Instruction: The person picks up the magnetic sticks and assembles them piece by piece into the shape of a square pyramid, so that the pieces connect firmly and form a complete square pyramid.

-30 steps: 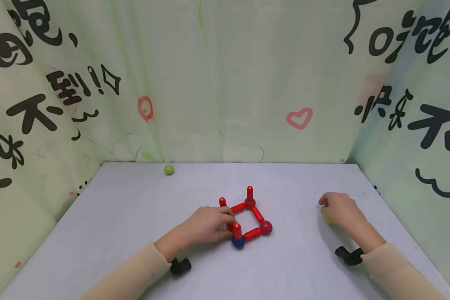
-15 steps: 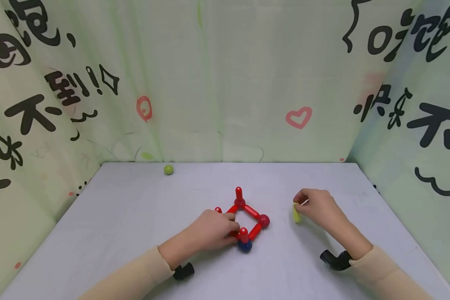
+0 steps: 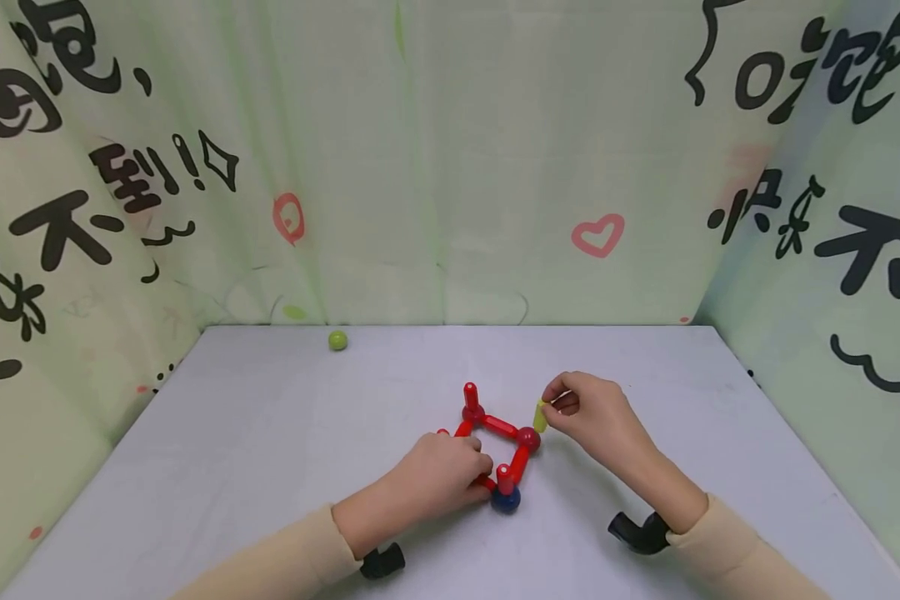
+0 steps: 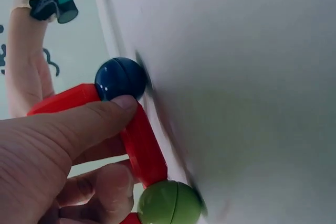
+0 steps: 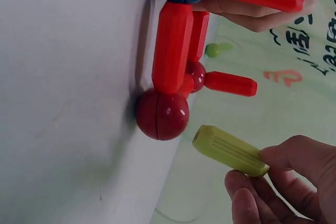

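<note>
Red rods and coloured balls form a four-sided construction-toy frame on the table, several rods standing up from it. My left hand grips its near-left red rod, thumb at the blue ball; the green ball at that rod's other end is hidden in the head view. My right hand pinches a yellow-green rod by its upper end, between thumb and fingers. This rod's lower end hangs just above the bare-topped red ball at the right corner. Another red ball makes the far corner.
A loose green ball lies at the back left of the white table. Printed curtains stand behind and at both sides. Each wrist carries a black camera mount.
My right hand has carried the yellow-green rod leftward from the table's right side to the frame's right corner. My left hand has turned the frame and shifted it slightly toward the front.
</note>
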A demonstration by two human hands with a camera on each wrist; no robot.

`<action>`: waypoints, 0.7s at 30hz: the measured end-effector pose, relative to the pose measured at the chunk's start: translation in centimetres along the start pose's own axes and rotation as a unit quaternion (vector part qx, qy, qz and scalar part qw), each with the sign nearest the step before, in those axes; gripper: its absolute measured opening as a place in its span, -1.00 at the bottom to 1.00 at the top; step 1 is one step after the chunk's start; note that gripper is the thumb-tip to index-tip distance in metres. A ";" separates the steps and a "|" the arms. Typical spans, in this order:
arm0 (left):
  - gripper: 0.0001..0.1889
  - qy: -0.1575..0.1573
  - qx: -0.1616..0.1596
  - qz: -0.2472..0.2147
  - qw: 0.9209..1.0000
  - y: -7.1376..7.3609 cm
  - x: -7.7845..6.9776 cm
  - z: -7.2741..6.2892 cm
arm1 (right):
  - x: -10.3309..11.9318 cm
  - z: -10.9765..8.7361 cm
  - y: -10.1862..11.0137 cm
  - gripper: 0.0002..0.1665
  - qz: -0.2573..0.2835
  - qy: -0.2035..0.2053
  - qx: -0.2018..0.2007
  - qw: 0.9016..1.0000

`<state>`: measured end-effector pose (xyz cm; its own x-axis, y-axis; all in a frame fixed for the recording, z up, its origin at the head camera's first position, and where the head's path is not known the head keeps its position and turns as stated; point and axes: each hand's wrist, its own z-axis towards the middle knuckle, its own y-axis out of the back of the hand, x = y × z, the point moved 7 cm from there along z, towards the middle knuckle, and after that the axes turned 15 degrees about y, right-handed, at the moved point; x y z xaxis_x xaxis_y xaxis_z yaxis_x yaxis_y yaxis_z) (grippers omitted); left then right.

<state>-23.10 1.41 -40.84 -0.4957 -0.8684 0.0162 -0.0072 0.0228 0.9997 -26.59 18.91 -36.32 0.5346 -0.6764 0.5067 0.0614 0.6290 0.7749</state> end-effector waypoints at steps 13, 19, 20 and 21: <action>-0.90 -0.006 0.063 -0.261 0.963 2.8 2.7 -1.6 | -0.7 -1.1 -1.7 -0.50 0.003 -0.041 0.062 0.997; -0.72 0.029 0.058 -0.372 0.926 3.4 6.9 -1.4 | -2.2 -2.5 -3.6 -0.43 0.021 -0.106 0.144 0.984; -0.71 0.037 0.056 -0.381 0.922 3.1 7.3 -1.3 | -2.3 -2.5 -3.9 -0.44 0.024 -0.107 0.145 0.983; -0.70 0.045 0.055 -0.389 0.918 2.8 7.6 -1.2 | -2.3 -2.6 -4.0 -0.44 0.025 -0.105 0.143 0.984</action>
<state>-25.85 -5.77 -37.90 -0.2289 -0.6807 -0.6958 -0.4196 -0.5760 0.7015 -25.90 18.89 -41.57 0.3431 -0.7300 0.5911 -0.2171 0.5506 0.8060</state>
